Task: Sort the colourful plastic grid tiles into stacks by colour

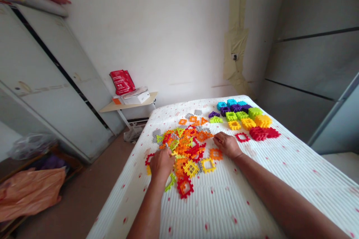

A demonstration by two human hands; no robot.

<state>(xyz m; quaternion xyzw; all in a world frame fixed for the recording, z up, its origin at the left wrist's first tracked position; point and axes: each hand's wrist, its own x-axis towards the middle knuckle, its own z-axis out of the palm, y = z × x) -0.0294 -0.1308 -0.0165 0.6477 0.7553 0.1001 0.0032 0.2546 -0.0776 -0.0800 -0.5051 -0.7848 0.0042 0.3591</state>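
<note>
Reached into the heap of plastic lattice tiles [182,149] on the mattress [241,209], left hand [162,164] curled narrow, grip hidden, right hand [226,145] open at the heap's edge

Count on the mattress [224,201]: one left hand [162,164]; one right hand [226,145]; toward the far right edge, about three cyan groups [231,102] of plastic interlocking pieces; four purple groups [236,108]; four lime-green groups [241,115]; three yellow groups [248,123]; three red groups [258,133]; mid-mattress, one loose heap [182,149], too overlapped to count.
</note>
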